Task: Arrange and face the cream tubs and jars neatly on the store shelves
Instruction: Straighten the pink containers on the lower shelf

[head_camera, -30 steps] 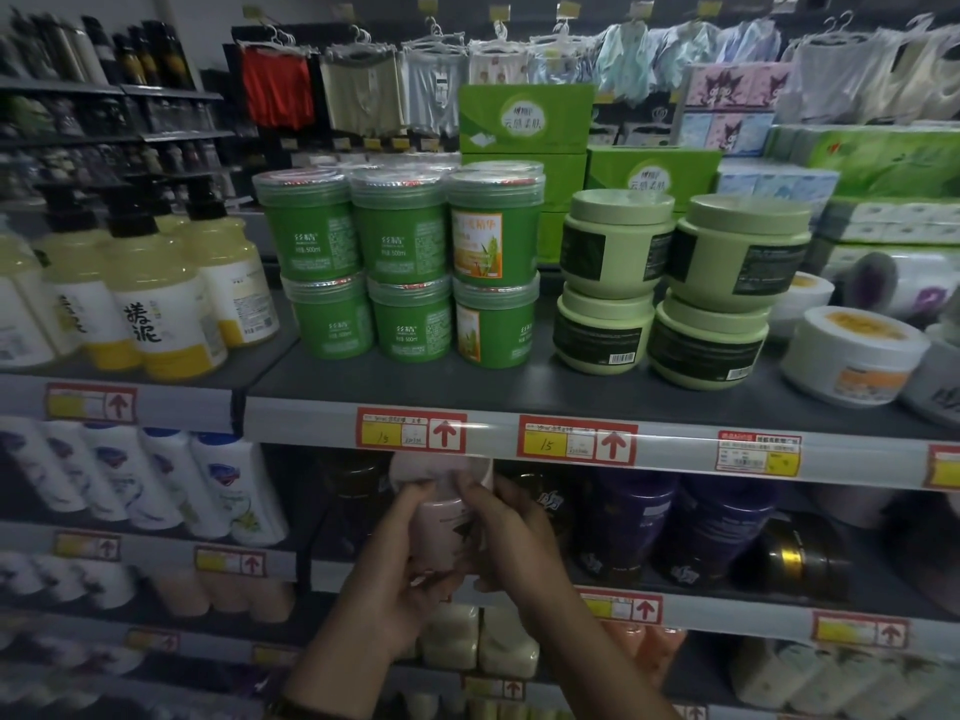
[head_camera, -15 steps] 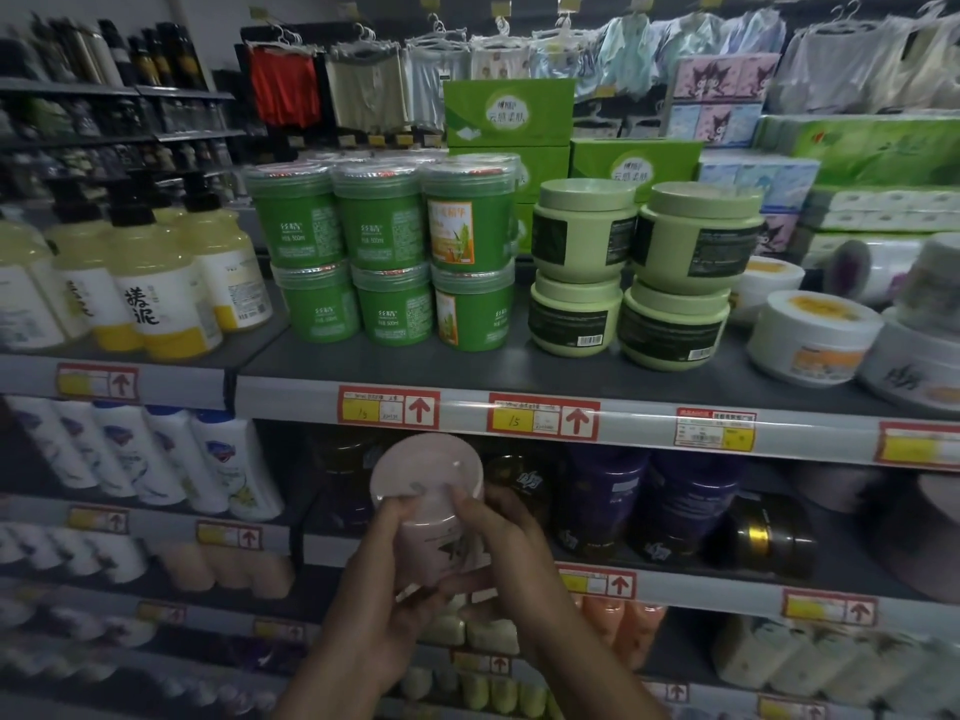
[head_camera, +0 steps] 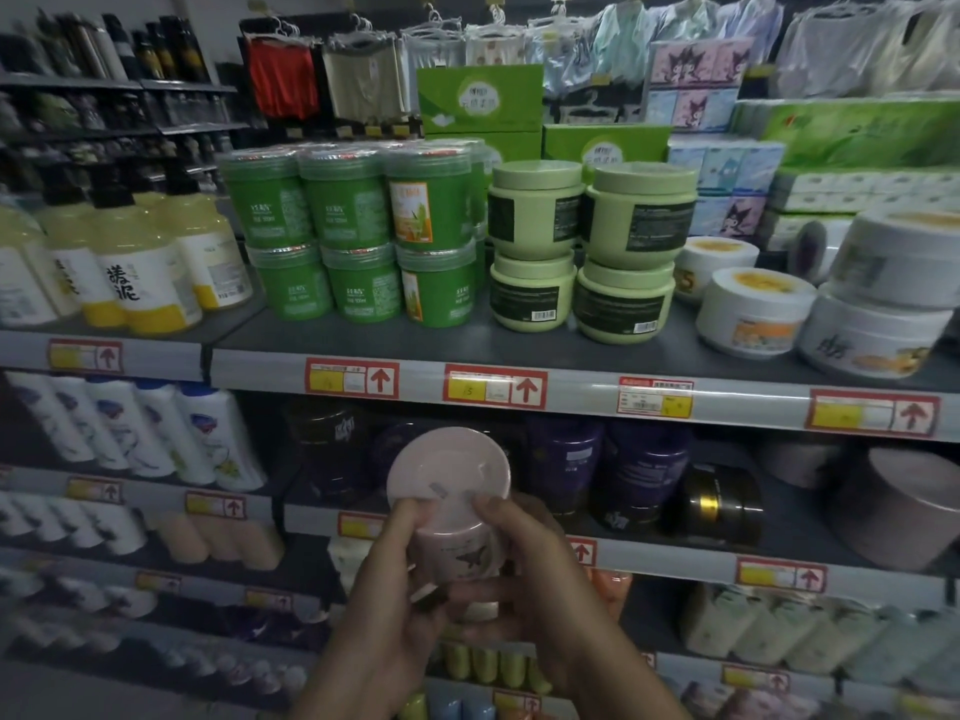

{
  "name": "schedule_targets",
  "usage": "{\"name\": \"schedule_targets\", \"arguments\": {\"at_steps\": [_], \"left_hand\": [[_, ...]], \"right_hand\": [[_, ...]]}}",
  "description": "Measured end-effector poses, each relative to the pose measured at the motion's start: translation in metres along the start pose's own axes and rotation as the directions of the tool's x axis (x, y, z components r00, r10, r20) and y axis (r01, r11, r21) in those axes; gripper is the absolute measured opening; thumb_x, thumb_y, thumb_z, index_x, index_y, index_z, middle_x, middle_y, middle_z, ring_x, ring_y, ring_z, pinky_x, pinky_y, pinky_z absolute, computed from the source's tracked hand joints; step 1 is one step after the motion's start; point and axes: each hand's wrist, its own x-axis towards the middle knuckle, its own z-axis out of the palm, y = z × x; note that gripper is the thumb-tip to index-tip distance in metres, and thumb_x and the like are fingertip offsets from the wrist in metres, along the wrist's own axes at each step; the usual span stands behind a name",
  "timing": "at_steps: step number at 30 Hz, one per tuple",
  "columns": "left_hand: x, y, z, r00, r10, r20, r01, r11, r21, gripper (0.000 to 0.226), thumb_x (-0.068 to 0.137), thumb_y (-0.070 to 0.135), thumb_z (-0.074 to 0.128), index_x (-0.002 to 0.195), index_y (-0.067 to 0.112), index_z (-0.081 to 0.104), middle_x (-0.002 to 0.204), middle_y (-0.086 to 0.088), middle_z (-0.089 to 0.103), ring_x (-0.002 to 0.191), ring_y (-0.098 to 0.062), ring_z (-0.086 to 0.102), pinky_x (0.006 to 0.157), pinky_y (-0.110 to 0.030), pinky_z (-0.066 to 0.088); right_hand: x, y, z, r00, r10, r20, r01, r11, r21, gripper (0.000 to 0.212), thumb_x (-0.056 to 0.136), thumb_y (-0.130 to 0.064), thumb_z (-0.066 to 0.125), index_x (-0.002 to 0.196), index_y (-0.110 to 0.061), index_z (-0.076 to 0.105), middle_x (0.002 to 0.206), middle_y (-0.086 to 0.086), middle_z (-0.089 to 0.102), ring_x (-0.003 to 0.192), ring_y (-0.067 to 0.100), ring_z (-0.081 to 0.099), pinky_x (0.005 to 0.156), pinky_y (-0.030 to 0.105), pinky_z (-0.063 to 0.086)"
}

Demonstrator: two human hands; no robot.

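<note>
Head view, facing in progress. Both hands hold one pink jar in the air, just in front of the second shelf near its middle, with the lid tilted toward the camera. The left hand and right hand are each curled round its sides, with fingertips on the lid rim. On the top shelf, green tubs stand two high in an even row, though only the right-hand stack shows an orange label. Pale jars beside them are stacked but show barcodes outward, so they probably need turning. White tubs toward the right edge sit staggered. On the second shelf, a black jar and a brown tub appear to lie on their sides. Judged stage: early to middle, with the pink jar unplaced.
</note>
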Motion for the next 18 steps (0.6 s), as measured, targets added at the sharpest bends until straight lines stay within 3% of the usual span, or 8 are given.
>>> {"name": "schedule_targets", "arguments": {"at_steps": [4,7,10,12,16,18], "left_hand": [[-0.01,-0.011,0.016,1.0,0.0,0.025,-0.001,0.999,0.037,0.028,0.09,0.029,0.067,0.109,0.01,0.075,0.091,-0.019,0.079,0.073,-0.029,0.078,0.074,-0.046,0.06],[-0.015,-0.017,0.028,0.998,-0.026,0.058,0.023,0.998,0.051,0.024,0.09,0.027,0.068,0.105,0.009,0.076,0.085,-0.017,0.079,0.067,-0.027,0.078,0.067,-0.042,0.061],[-0.019,-0.022,0.041,0.993,-0.058,0.103,0.051,0.996,0.072,0.022,0.089,0.025,0.069,0.1,0.008,0.078,0.086,-0.019,0.078,0.07,-0.03,0.078,0.081,-0.051,0.06],[-0.022,-0.025,0.048,0.986,-0.078,0.145,0.066,0.994,0.083,0.02,0.09,0.025,0.068,0.101,0.01,0.077,0.087,-0.019,0.079,0.07,-0.028,0.079,0.089,-0.055,0.06],[-0.025,-0.031,0.065,0.966,-0.159,0.205,0.132,0.981,0.14,0.021,0.094,0.024,0.064,0.106,0.009,0.074,0.087,-0.018,0.079,0.07,-0.026,0.078,0.091,-0.051,0.058],[-0.028,-0.034,0.073,0.952,-0.186,0.241,0.147,0.975,0.168,0.025,0.094,0.025,0.065,0.111,0.009,0.073,0.091,-0.019,0.079,0.082,-0.031,0.079,0.099,-0.055,0.057]], "right_hand": [[-0.016,-0.003,-0.02,0.998,-0.029,-0.052,0.03,1.0,0.011,0.037,0.088,-0.048,0.075,0.12,-0.034,0.065,0.112,0.011,0.076,0.085,0.036,0.081,0.082,0.066,0.063],[-0.026,-0.004,-0.033,0.995,-0.046,-0.085,0.049,0.998,0.029,0.038,0.087,-0.047,0.077,0.12,-0.032,0.065,0.103,0.011,0.08,0.085,0.038,0.081,0.071,0.055,0.067],[-0.032,-0.004,-0.051,0.99,-0.034,-0.136,0.037,0.999,0.019,0.04,0.087,-0.047,0.078,0.121,-0.032,0.063,0.109,0.013,0.078,0.085,0.037,0.081,0.062,0.042,0.063],[-0.039,-0.005,-0.058,0.983,-0.03,-0.183,0.036,0.999,0.031,0.042,0.086,-0.046,0.077,0.122,-0.031,0.063,0.114,0.014,0.077,0.084,0.038,0.081,0.06,0.04,0.061],[-0.053,-0.006,-0.077,0.971,-0.064,-0.23,0.071,0.997,0.022,0.04,0.087,-0.046,0.075,0.121,-0.03,0.065,0.11,0.014,0.077,0.082,0.036,0.081,0.06,0.038,0.06],[-0.049,0.001,-0.088,0.961,-0.05,-0.274,0.055,0.998,0.012,0.042,0.085,-0.047,0.074,0.122,-0.029,0.065,0.11,0.015,0.078,0.084,0.037,0.081,0.062,0.039,0.059]]}}
